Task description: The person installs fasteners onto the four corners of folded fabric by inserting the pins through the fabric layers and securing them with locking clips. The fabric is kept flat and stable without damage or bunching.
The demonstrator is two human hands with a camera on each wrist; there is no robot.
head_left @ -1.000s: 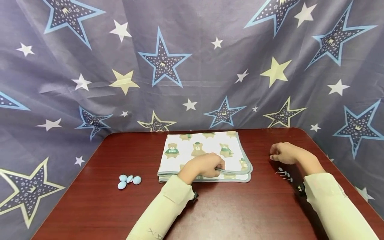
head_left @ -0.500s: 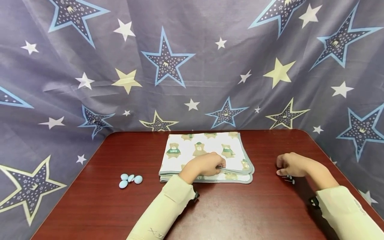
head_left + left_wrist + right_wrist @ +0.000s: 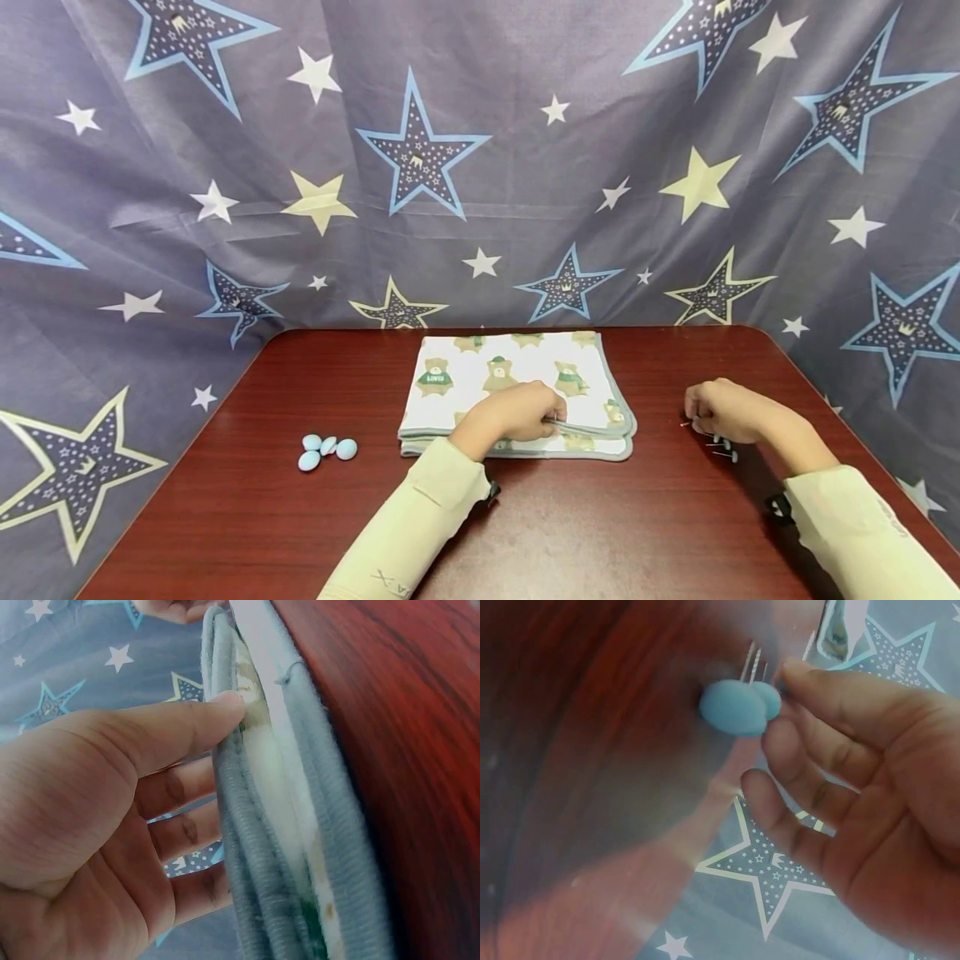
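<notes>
A folded white blanket [image 3: 528, 360] with a bear print and grey-green edging lies at the table's middle. My left hand [image 3: 516, 412] pinches the upper layers of its near edge; in the left wrist view the thumb [image 3: 202, 724] presses on the edging, with the other fingers behind. At the right, my right hand [image 3: 731, 410] is low over several blue-headed pins [image 3: 733, 456]. In the right wrist view, thumb and forefinger meet at a thin metal pin [image 3: 808, 646], its head hidden by the fingers. Beside them lie rounded blue pin heads [image 3: 731, 709] with metal shafts.
Several light blue rounded caps [image 3: 346, 449] lie in a cluster on the left of the dark red wooden table [image 3: 225, 517]. A grey curtain [image 3: 495, 50] with a star pattern hangs behind the table's far edge.
My right hand has moved down and slightly right onto the pins, and its thumb and forefinger have drawn together on one. The left hand keeps its pinch on the blanket.
</notes>
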